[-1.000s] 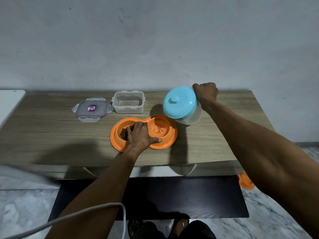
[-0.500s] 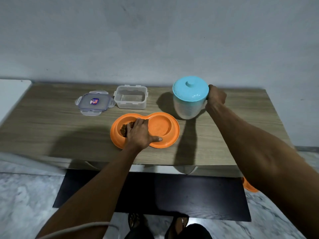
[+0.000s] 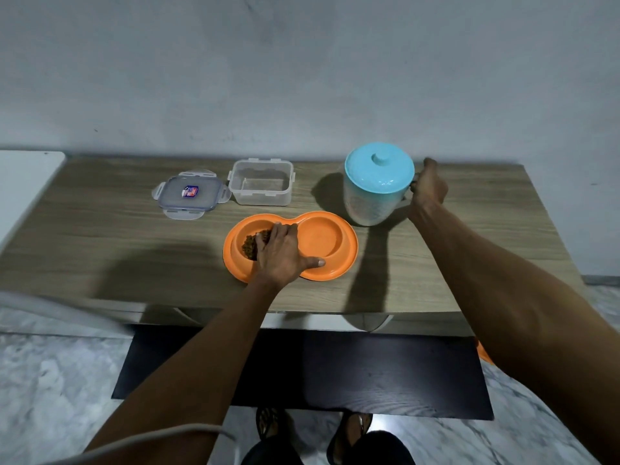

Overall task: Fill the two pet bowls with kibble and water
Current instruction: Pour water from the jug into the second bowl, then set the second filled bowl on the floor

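An orange double pet bowl (image 3: 339, 263) lies on the wooden table (image 3: 100, 236). Its left well holds brown kibble (image 3: 250, 246); the right well looks wet, though I cannot see water clearly. My left hand (image 3: 280, 255) rests flat on the bowl's middle, fingers over the kibble side, thumb on the front rim. A translucent jug with a blue lid (image 3: 377, 186) stands upright just behind the bowl's right end. My right hand (image 3: 429, 187) is closed around the jug's handle on its right side.
An empty clear plastic container (image 3: 260, 182) stands behind the bowl, with its clip lid (image 3: 191, 194) lying to the left. A white surface (image 3: 20, 189) adjoins the table's left end. A dark mat (image 3: 335, 374) covers the floor below, and an orange object (image 3: 483, 352) peeks out at right.
The jug was tilted over the right well one second ago; it now stands upright on the table behind the bowl. My right hand stays on its handle. The left hand has not moved.
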A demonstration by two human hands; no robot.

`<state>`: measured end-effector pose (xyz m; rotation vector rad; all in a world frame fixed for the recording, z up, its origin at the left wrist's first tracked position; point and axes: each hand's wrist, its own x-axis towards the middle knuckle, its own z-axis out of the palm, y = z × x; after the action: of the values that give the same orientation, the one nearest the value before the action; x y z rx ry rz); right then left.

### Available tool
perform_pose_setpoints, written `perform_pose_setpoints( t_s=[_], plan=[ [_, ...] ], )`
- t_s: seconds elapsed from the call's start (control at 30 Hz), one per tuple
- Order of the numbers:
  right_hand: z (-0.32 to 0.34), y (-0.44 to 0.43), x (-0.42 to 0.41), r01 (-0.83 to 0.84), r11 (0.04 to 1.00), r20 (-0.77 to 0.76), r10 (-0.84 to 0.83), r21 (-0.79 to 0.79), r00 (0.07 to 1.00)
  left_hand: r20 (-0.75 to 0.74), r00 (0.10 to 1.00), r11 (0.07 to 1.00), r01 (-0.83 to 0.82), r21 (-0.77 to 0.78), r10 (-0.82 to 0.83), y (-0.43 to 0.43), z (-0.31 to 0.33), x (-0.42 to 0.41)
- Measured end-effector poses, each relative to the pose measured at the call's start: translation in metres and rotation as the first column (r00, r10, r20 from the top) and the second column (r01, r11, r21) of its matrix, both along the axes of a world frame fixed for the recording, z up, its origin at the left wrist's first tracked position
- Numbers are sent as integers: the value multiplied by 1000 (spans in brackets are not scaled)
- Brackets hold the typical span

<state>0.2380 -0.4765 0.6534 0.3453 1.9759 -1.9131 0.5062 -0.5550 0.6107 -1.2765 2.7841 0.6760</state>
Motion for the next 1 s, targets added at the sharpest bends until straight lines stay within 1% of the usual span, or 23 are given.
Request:
perform_pose_setpoints(
  t_s=[0.07,0.13,0.2,0.27,0.37,0.43,0.5,0.6,0.7,0.77,0.87,1.0],
  plan=[
    [-4,6,5,42,999,5,-42,20,999,-72,997,1000,-27,12,28,-1,1,5],
    [-11,13,15,85,994,10,-86,69,996,-134,987,996,-93,-2,91,-5,2,13],
    [-18,21,30,62,988,20,-66,141,998,-186,966,983,-184,-13,178,-12,3,22],
    [-26,25,51,33,972,37,-42,231,998,-208,940,960,-281,-14,272,-22,3,34],
    [-39,24,89,-64,945,80,40,321,996,-166,904,918,-396,15,393,-38,-2,53],
    [-48,18,112,-159,906,65,145,392,987,-99,872,877,-472,91,480,-46,-8,63],
    [-54,11,129,-237,848,24,257,474,966,-35,839,833,-533,147,543,-51,-12,71],
    [-58,1,146,-287,765,1,350,576,937,5,848,837,-525,154,530,-58,-16,78],
    [-57,0,159,-291,711,-8,384,640,923,27,854,839,-516,172,519,-65,-16,80],
    [-57,4,163,-290,707,-12,389,645,921,35,851,832,-521,191,524,-66,-12,80],
    [-54,16,165,-274,730,-11,360,626,933,30,848,824,-521,221,529,-60,-7,81],
    [-53,43,168,-252,739,-3,325,625,946,19,867,847,-492,202,499,-41,-5,77]
  ],
)
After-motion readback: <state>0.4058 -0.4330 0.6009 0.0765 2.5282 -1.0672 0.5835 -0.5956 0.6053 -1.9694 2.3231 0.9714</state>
